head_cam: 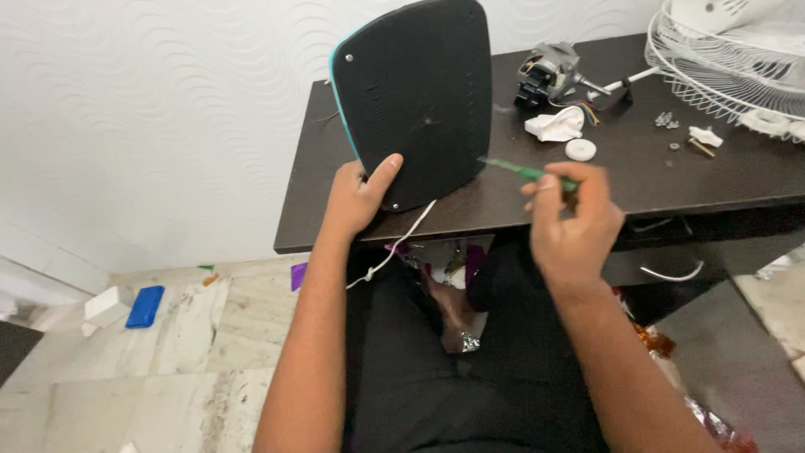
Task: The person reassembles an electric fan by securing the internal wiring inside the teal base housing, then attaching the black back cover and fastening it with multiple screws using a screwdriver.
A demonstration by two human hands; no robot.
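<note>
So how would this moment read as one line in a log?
left hand: holds black base panel upright on dark table | right hand: grips green screwdriver, tip near panel edge | nearby: fan motor

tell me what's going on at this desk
A person seated at a dark wooden desk props a black rounded plastic panel with a teal edge upright with the left hand. The right hand holds a thin green-handled screwdriver, tip pointing toward the panel's lower right edge. A bare electric motor and white wire fan guard sit behind.
</note>
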